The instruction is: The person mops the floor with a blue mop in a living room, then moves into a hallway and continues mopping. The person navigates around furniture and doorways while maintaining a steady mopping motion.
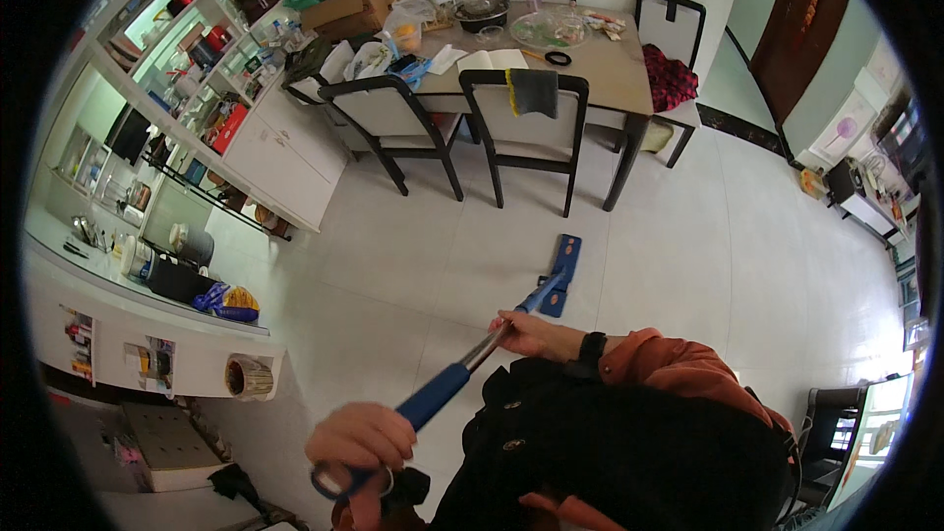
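Note:
A flat mop with a blue grip and a metal shaft slants from the lower left toward the middle of the floor. Its blue rectangular head lies on the pale tiles, a short way in front of the dining chairs. At the upper end of the handle, my left hand is closed around the blue grip. My right hand, with a dark watch on the wrist and an orange sleeve behind it, grips the metal shaft farther down, nearer the head.
Beyond the mop stands a cluttered dining table. Dark-framed chairs surround it, one with a grey cloth over its back. White shelves and a cabinet line the left side. A low stand is at the right, near a brown door.

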Motion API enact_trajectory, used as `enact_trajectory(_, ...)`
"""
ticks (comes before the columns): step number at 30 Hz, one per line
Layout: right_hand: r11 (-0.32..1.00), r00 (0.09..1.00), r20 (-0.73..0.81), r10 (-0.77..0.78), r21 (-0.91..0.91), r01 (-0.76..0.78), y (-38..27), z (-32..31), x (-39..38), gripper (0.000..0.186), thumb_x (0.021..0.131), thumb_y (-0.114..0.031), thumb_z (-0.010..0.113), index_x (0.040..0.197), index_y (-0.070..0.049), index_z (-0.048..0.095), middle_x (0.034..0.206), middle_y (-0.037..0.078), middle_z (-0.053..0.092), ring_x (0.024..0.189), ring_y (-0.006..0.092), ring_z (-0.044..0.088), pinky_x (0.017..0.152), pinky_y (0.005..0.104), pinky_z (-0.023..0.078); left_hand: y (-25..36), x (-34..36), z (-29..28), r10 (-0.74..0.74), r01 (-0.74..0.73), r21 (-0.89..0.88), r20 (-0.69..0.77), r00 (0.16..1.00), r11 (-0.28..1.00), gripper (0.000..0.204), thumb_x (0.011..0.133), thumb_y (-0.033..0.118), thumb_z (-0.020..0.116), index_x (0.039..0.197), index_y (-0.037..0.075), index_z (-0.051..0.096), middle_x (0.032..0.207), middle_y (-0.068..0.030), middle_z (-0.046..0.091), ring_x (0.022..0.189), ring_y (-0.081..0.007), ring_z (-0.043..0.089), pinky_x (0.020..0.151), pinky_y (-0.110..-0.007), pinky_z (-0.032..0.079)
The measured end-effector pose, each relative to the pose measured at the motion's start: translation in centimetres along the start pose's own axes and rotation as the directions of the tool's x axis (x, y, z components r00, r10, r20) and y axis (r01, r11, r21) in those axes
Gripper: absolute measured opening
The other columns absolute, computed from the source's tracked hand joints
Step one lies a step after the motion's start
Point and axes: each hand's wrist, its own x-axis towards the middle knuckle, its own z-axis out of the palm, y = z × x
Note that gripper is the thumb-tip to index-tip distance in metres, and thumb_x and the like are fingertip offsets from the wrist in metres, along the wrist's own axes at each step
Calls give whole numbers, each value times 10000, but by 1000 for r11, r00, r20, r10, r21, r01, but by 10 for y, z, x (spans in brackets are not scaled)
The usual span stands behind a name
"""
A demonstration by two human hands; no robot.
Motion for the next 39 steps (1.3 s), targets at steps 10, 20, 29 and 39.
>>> enact_trajectory(10, 953, 986, 136, -97, -274, 131, -74, 51, 85, 178, 941, -119, 497, 796, -35, 435, 678, 56, 489, 633, 170, 511, 689, 322, 502, -59, -20, -28, -62, 118, 226, -240, 969, 967, 296, 773, 269, 628, 668, -6, 596, 651, -119, 599, 577, -270, 592, 585, -389, 504)
enact_trajectory(20, 925, 960, 141, -242, -265, 272, -278, 128, 208, 214, 895, -153, 571, 841, -35, 401, 720, 71, 486, 581, 137, 497, 524, 284, 497, -241, 9, -137, -519, 493, 335, -14, 855, 803, 250, 663, 195, 709, 796, 48, 556, 914, -111, 560, 989, -290, 540, 994, -515, 349)
enact_trajectory(29, 853, 919, 19, -395, -365, 374, -273, 148, 250, 155, 845, -75, 558, 738, 9, 484, 687, 88, 514, 585, 173, 534, 563, 282, 542, -228, -20, -151, -418, 511, 367, -305, 856, 777, 175, 692, 145, 627, 758, -4, 561, 826, -163, 603, 833, -313, 609, 870, -462, 468)
enact_trajectory(39, 847, 955, 39, -294, -452, 279, -127, 148, 228, 180, 878, -146, 518, 743, -34, 476, 656, 86, 518, 610, 202, 528, 579, 346, 474, -97, -18, -138, 3, 284, 441, -545, 839, 851, 297, 923, 177, 469, 728, -37, 534, 555, -159, 549, 457, -271, 533, 481, -396, 484)
